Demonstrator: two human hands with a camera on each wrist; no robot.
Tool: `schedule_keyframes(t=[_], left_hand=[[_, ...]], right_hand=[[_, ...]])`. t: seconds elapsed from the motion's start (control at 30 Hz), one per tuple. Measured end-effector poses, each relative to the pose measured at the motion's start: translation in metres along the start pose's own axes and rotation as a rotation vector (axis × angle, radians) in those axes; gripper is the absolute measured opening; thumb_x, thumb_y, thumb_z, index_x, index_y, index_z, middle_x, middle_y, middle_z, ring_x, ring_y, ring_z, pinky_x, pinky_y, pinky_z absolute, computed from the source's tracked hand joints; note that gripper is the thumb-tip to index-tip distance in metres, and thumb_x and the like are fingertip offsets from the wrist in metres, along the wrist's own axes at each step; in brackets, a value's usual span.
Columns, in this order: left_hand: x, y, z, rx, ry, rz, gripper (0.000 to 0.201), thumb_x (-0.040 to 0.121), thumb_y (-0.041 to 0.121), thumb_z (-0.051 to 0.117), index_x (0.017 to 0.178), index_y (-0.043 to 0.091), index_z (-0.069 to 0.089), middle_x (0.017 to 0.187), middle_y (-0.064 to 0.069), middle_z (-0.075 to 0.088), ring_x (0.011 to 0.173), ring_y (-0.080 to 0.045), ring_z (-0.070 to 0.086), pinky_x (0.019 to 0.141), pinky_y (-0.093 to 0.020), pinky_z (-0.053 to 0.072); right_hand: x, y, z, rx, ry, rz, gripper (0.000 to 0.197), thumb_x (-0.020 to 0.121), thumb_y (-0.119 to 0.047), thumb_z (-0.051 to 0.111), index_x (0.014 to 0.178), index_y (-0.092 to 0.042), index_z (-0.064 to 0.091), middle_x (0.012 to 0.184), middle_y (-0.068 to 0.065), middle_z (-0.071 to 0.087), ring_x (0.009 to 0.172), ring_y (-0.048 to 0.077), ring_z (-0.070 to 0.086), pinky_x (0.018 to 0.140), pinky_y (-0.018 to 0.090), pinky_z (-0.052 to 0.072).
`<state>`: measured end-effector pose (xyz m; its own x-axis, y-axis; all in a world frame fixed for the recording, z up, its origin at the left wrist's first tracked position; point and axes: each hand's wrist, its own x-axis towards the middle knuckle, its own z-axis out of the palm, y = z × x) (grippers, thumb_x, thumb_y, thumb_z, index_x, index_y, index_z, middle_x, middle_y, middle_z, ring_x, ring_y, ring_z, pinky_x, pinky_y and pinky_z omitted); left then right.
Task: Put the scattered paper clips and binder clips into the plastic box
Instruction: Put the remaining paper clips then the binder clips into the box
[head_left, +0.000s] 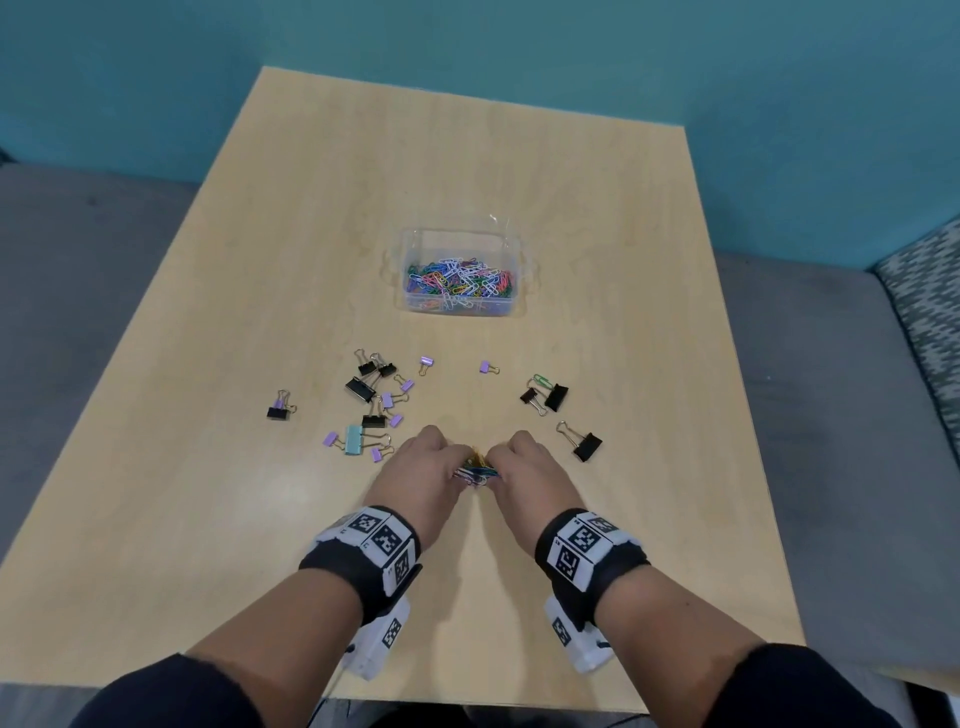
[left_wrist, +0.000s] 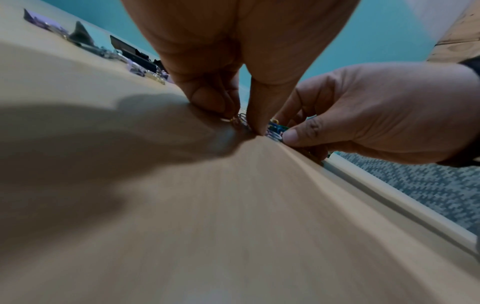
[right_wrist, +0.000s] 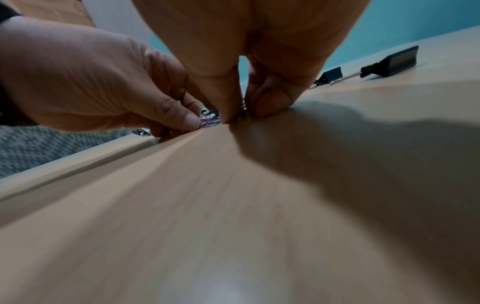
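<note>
A clear plastic box (head_left: 410, 291) sits mid-table with several coloured paper clips inside. A small pile of coloured paper clips (head_left: 475, 470) lies on the table between my two hands. My left hand (head_left: 421, 467) and right hand (head_left: 524, 467) curl around the pile from either side, fingertips down on the wood. In the left wrist view my left fingers (left_wrist: 207, 98) pinch at clips (left_wrist: 240, 120), and the right hand (left_wrist: 363, 115) holds more clips (left_wrist: 275, 128). Black, purple and teal binder clips (head_left: 371, 400) lie scattered left, more black ones (head_left: 550, 395) right.
The light wooden table (head_left: 467, 156) stands against a teal wall. A black binder clip (head_left: 584, 444) lies just right of my right hand, another (head_left: 280, 410) far left. A green paper clip (head_left: 542, 380) lies by the right black clips. Grey patterned upholstery (head_left: 924, 312) borders the right edge.
</note>
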<state>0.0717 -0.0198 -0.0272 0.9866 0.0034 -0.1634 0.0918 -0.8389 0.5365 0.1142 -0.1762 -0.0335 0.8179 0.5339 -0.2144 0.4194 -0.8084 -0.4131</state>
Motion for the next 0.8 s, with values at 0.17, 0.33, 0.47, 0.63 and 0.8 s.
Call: schedule_keyframes(t=[0.17,0.33,0.47,0.63,0.8], left_hand=[[0.004,0.002,0.001,0.016,-0.010,-0.002,0.022,0.085,0.018,0.060,0.105,0.023,0.067,0.093,-0.003,0.051,0.081,-0.022,0.054,0.060,-0.025,0.037],[0.008,0.000,0.002,0.033,-0.046,-0.026,0.015,0.088,0.023,0.057,0.099,0.018,0.067,0.093,-0.004,0.051,0.081,-0.024,0.054,0.059,-0.028,0.037],[0.008,-0.002,-0.002,0.092,-0.095,0.003,0.015,0.092,0.026,0.052,0.095,0.015,0.062,0.094,-0.002,0.049,0.080,-0.022,0.052,0.062,-0.031,0.041],[0.008,-0.001,-0.006,0.173,-0.172,0.026,0.012,0.094,0.029,0.050,0.090,0.018,0.054,0.091,0.004,0.041,0.076,-0.017,0.043,0.060,-0.030,0.033],[0.006,-0.005,-0.017,0.043,-0.234,-0.050,0.017,0.092,0.029,0.051,0.077,0.023,0.046,0.085,0.008,0.043,0.073,-0.018,0.050,0.064,-0.034,0.040]], right_hand=[[0.002,0.001,-0.006,0.022,-0.028,0.002,0.006,0.091,-0.012,0.052,0.095,-0.012,0.056,0.097,0.006,0.047,0.080,0.026,0.047,0.063,0.034,0.039],[0.004,-0.001,-0.013,0.054,-0.039,0.011,0.008,0.090,-0.012,0.052,0.095,-0.012,0.058,0.096,0.006,0.049,0.078,0.026,0.049,0.060,0.032,0.033],[0.004,0.002,-0.016,0.033,-0.086,0.004,0.009,0.093,-0.015,0.052,0.096,-0.009,0.057,0.098,0.005,0.048,0.076,0.023,0.047,0.061,0.033,0.037],[0.003,0.007,-0.021,0.072,-0.121,0.013,0.009,0.093,-0.017,0.052,0.092,-0.010,0.059,0.091,-0.003,0.042,0.071,0.017,0.040,0.061,0.030,0.029],[0.003,0.018,-0.027,0.204,-0.161,0.044,0.004,0.086,-0.017,0.057,0.082,-0.019,0.059,0.077,-0.011,0.039,0.069,0.014,0.045,0.063,0.026,0.030]])
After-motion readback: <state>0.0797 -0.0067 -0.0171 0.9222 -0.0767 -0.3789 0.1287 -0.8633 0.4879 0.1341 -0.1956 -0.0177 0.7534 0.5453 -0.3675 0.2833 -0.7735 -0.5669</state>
